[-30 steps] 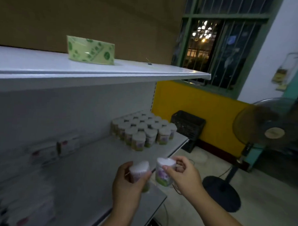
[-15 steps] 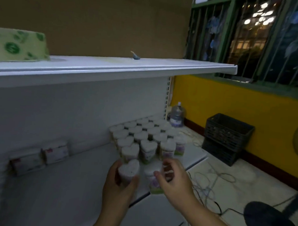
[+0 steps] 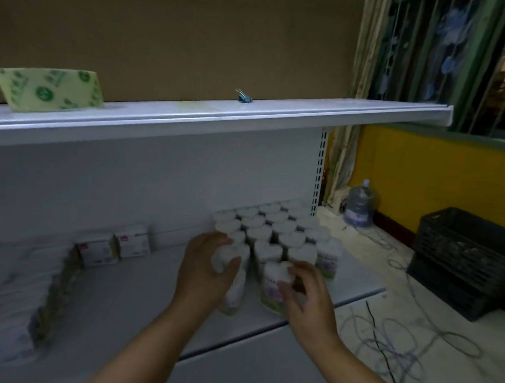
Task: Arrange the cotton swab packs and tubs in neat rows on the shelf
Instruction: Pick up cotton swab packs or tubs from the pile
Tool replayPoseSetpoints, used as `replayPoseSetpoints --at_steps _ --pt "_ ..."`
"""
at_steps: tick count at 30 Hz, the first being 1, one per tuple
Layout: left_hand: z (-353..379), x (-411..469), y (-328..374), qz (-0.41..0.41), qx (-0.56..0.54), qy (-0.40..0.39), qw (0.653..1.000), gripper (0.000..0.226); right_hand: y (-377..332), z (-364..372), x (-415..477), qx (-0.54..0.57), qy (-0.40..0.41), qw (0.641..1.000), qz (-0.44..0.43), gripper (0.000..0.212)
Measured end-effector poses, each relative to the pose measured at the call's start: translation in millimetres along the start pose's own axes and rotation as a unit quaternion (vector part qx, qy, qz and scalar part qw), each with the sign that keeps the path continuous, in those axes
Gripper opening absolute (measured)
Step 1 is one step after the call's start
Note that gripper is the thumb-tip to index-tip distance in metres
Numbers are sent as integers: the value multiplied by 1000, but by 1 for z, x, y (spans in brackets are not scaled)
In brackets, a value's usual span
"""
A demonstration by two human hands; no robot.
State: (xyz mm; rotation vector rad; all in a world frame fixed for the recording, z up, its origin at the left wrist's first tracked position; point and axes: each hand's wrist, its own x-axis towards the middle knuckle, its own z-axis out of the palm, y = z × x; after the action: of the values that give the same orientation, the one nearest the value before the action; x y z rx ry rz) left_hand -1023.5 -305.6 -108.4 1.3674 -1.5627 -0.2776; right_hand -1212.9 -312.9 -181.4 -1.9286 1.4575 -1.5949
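Observation:
Several heart-shaped cotton swab tubs [image 3: 275, 227] stand in rows at the right end of the white lower shelf [image 3: 130, 307]. My left hand [image 3: 204, 273] grips one tub [image 3: 236, 266] at the front left of that group. My right hand [image 3: 304, 298] holds another tub [image 3: 272, 282] just to its right, fingers curled round its side. Both held tubs sit at shelf level in front of the rows. Two small white boxes [image 3: 113, 247] stand further left near the back panel. Blurred white packs [image 3: 12, 293] lie at the far left.
An upper shelf [image 3: 220, 114] hangs above, carrying a green tape roll [image 3: 50, 90] and a blue binder clip [image 3: 243, 97]. To the right on the floor are a water jug [image 3: 360, 207], a black crate [image 3: 462, 258] and loose cables [image 3: 398, 342].
Both hands have moved forward with their tubs, from in front of the shelf edge to the front of the tub rows. The view has swung closer to the shelf.

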Motion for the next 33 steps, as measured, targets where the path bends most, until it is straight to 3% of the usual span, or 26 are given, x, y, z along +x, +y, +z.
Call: replayPoseSetpoints --at_steps 4,6,9,17,20,23,26,28,30,33 --pt "19 42 8 65 104 -228 966 47 10 0 1 -83 -9 995 -62 40" --pt "27 53 4 94 140 -275 947 52 9 -1 4 -101 -13 993 -65 40" --pt "34 61 1 104 206 -304 924 41 8 -4 6 -125 -1 989 -84 37" --pt "44 65 1 119 237 -243 933 37 7 -9 10 -163 -14 981 -102 37" --pt "50 70 4 98 250 -250 930 44 4 -13 10 -179 -9 977 -111 35" --pt "57 74 3 91 262 -261 924 36 3 -17 9 -194 -17 974 -118 33" --pt "46 72 7 45 144 -241 959 53 3 -16 10 -200 -27 972 -116 34" --pt "29 61 11 4 24 -110 994 44 3 -13 11 -203 -27 971 -120 36" --pt "10 35 14 -67 -71 -12 995 37 1 -11 14 -212 -33 969 -126 37" --pt "-5 -8 0 -168 -194 -68 964 78 1 -9 22 -246 -45 958 -143 39"
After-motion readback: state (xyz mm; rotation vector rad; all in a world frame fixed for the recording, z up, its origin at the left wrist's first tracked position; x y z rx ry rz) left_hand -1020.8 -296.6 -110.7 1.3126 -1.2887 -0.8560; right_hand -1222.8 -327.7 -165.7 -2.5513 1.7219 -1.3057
